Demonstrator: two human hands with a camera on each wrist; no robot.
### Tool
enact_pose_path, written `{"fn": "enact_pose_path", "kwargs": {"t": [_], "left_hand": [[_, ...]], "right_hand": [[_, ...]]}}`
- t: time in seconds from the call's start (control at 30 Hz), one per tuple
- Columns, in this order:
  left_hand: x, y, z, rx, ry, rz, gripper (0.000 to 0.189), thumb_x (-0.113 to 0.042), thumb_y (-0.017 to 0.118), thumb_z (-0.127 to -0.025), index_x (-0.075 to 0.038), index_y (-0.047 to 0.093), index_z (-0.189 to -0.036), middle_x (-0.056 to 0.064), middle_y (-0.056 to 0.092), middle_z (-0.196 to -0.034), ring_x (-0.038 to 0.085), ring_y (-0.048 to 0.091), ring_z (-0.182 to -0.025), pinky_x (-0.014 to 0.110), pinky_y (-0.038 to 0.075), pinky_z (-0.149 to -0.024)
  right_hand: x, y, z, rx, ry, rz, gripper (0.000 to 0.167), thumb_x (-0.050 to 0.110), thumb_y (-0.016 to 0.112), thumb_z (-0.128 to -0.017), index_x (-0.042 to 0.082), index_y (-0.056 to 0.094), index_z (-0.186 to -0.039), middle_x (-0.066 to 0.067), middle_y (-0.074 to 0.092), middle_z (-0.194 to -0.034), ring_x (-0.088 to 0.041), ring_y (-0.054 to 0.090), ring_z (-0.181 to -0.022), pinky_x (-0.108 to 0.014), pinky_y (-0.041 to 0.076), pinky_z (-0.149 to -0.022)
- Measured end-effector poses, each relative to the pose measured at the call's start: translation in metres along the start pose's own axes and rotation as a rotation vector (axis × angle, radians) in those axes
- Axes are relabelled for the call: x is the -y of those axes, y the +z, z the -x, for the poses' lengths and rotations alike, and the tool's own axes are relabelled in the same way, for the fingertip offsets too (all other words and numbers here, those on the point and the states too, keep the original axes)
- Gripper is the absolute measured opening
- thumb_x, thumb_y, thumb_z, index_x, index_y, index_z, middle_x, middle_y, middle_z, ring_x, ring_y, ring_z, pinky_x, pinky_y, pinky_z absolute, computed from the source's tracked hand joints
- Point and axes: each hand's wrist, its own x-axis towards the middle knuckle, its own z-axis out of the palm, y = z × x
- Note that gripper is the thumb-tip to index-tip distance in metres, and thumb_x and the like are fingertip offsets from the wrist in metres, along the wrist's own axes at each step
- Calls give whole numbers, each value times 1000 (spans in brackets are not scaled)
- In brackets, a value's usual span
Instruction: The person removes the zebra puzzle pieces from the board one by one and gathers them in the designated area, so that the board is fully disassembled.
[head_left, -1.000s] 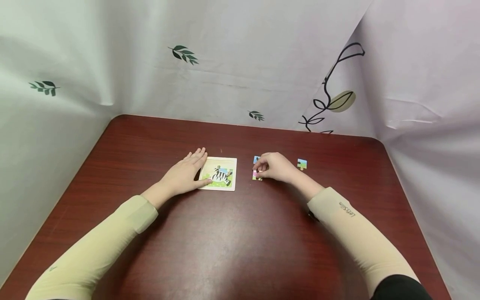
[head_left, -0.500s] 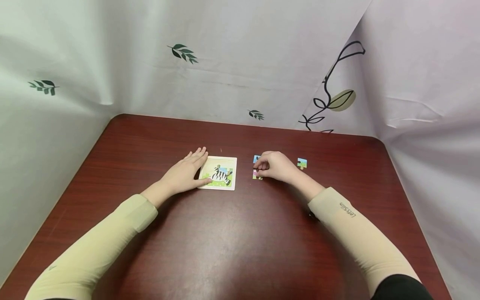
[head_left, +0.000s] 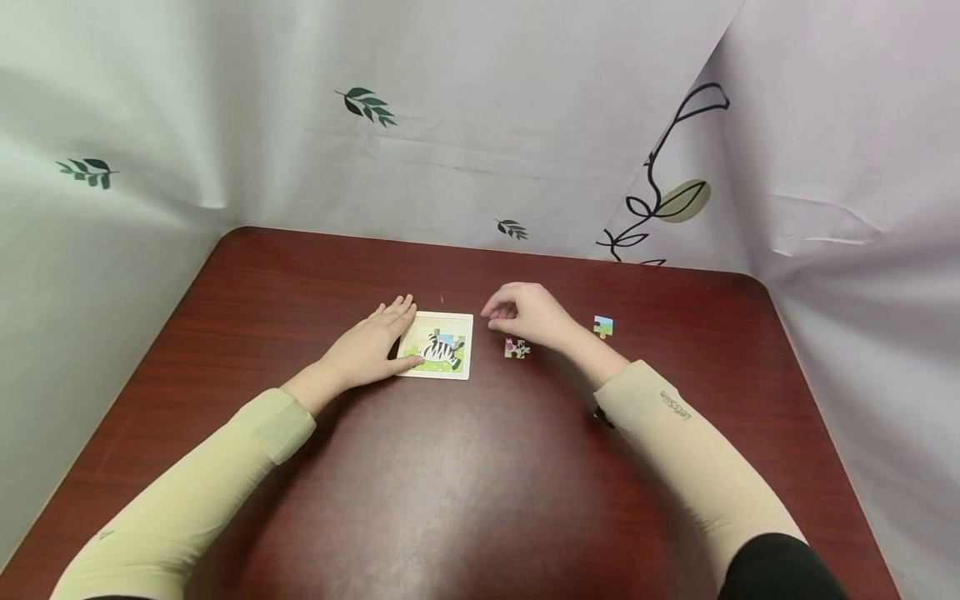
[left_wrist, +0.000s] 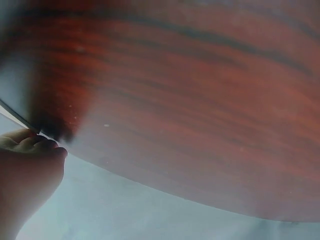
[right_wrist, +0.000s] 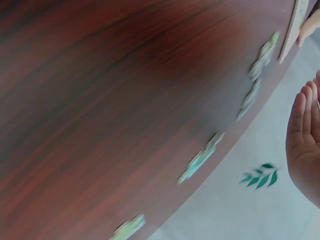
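My left hand (head_left: 375,340) lies flat at the left side of a pale square puzzle tray (head_left: 467,346), fingers extended and thumb over its lower edge. Set inside the tray is part of a zebra picture (head_left: 441,353). My right hand (head_left: 532,312) hovers just right of the tray, its fingers gently bent, with no piece visible at the fingertips. Close below it lies a pink and green puzzle piece (head_left: 515,348). In the right wrist view that hand's straight fingers (right_wrist: 299,115) show at the right edge, the thumb hidden.
A blue and green puzzle piece (head_left: 603,326) lies farther right on the dark red table (head_left: 420,483). Several loose pieces show edge-on in the right wrist view, one being a bluish piece (right_wrist: 200,157). A pale curtain (head_left: 450,158) hangs behind the table.
My right hand has moved up and left from over the pink piece toward the tray, uncovering that piece and now covering the spot of a blue one. My left hand stays put.
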Motion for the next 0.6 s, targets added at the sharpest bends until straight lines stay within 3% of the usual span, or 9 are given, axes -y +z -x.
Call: {"fn": "enact_pose_path", "kwargs": {"t": [0.37, 0.6], "left_hand": [[2, 2, 1, -9, 5, 6, 94, -48, 69, -100, 9, 30, -163, 24, 23, -175, 37, 22, -165, 53, 20, -136], [2, 1, 2, -12, 16, 4, 94, -48, 69, -100, 9, 29, -163, 24, 23, -174, 37, 22, -165, 53, 20, -136]], "right_hand": [[28, 34, -35, 145, -64, 20, 12, 7, 79, -93, 6, 81, -105, -7, 76, -98, -16, 72, -89, -21, 61, -82], [35, 48, -47, 214, -67, 33, 23, 5, 84, -89, 5, 79, -111, -8, 74, -102, -16, 71, -92, -19, 59, -84]]}}
